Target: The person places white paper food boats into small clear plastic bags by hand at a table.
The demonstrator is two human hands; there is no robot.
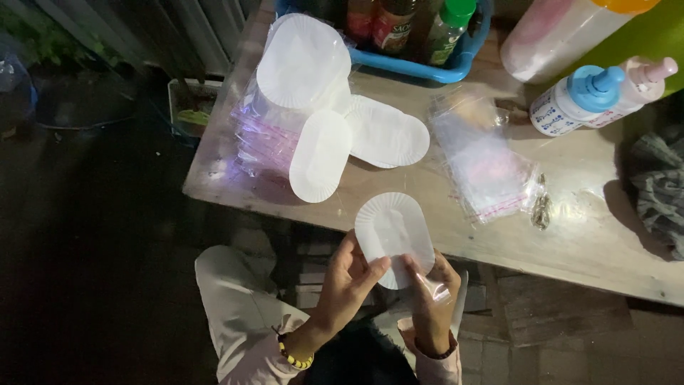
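Note:
A white oval paper tray (pixel 391 229) is held just in front of the wooden table's (pixel 584 249) near edge. My left hand (pixel 347 278) grips its lower left rim with thumb and fingers. My right hand (pixel 433 289) holds its lower right rim together with a clear plastic bag (pixel 443 292) that hangs below the tray. A beaded bracelet (pixel 292 354) sits on my left wrist.
On the table lie several more white oval trays (pixel 320 153), a wrapped stack of them (pixel 303 64), a pile of clear bags (pixel 488 167), two pump bottles (pixel 581 96), a grey cloth (pixel 659 189) and a blue basket (pixel 427 68) of bottles. My knee (pixel 231 285) is below.

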